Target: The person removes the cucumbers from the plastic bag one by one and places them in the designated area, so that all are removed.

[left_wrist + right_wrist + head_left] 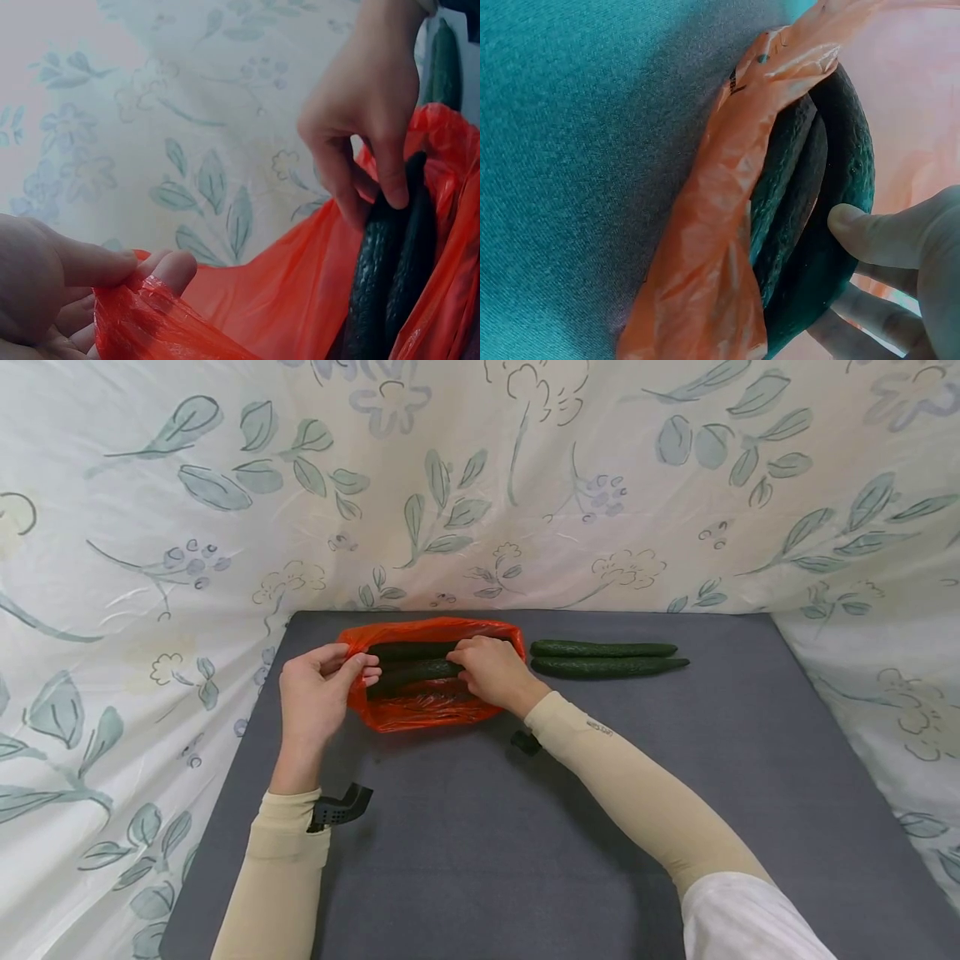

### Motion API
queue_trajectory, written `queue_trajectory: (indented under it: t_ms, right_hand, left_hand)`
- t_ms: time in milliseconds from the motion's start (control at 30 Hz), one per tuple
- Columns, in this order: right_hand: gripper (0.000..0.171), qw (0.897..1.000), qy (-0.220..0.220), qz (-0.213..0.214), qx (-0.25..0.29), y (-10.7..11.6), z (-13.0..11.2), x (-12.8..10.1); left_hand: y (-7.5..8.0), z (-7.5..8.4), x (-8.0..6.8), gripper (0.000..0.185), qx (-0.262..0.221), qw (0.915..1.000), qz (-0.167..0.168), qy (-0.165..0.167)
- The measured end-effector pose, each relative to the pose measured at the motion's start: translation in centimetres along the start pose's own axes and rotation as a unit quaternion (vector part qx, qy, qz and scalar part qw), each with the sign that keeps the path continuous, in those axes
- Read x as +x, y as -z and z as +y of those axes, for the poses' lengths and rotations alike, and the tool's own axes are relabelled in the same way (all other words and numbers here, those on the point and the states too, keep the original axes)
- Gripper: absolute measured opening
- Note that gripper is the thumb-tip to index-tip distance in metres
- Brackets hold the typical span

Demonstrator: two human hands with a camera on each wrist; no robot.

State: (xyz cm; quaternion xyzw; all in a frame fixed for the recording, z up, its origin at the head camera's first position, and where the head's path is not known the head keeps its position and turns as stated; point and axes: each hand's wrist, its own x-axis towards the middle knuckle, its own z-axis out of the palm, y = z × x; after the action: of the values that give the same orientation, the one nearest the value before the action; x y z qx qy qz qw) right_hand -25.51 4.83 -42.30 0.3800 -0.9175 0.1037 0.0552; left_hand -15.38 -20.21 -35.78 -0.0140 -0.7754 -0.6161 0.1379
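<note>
An orange-red plastic bag (427, 706) lies open on the dark grey table (525, 827) and holds dark green cucumbers (411, 652). My left hand (322, 681) pinches the bag's left edge (142, 311) between thumb and fingers. My right hand (491, 667) grips a cucumber (416, 674) that lies inside the bag; in the right wrist view its thumb and fingers curl round that cucumber (832, 247), beside others under the bag's plastic (705, 285). The left wrist view shows the right hand's fingers (390, 169) on the cucumbers (382, 277).
Two more cucumbers (603, 658) lie side by side on the table, right of the bag. A floral cloth (480, 485) hangs behind and along both sides of the table. Bare table surface stretches in front of the bag.
</note>
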Motion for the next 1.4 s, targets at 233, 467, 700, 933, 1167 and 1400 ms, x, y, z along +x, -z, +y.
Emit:
queue_trajectory:
  t_ms: [233,467,700,933,1167,1400]
  right_hand:
    - [0.034,1.0,0.0,0.01,0.0,0.8,-0.4,-0.3]
    - [0.034,1.0,0.005,0.02,0.01,1.5,-0.5,-0.8]
    - [0.034,1.0,0.001,0.021,0.015,2.3,-0.6,-1.3]
    - [0.036,0.999,-0.01,0.035,0.018,3.1,-0.4,-2.1]
    - [0.036,0.998,-0.015,0.044,0.034,3.6,0.2,-3.2]
    - [0.037,0.997,-0.015,0.058,0.037,4.2,0.7,-4.1]
  left_hand:
    - [0.0,-0.1,0.0,0.033,0.0,1.0,0.002,0.008]
    - [0.0,-0.3,0.1,0.03,-0.006,1.0,0.004,0.001]
    - [0.2,-0.3,0.0,0.032,-0.005,1.0,0.001,0.005]
    - [0.3,-0.1,-0.1,0.034,-0.006,1.0,-0.002,0.007]
    - [0.3,0.1,-0.3,0.034,-0.008,0.9999,-0.005,0.009]
    - [0.5,0.0,-0.5,0.036,-0.009,0.9999,0.005,0.013]
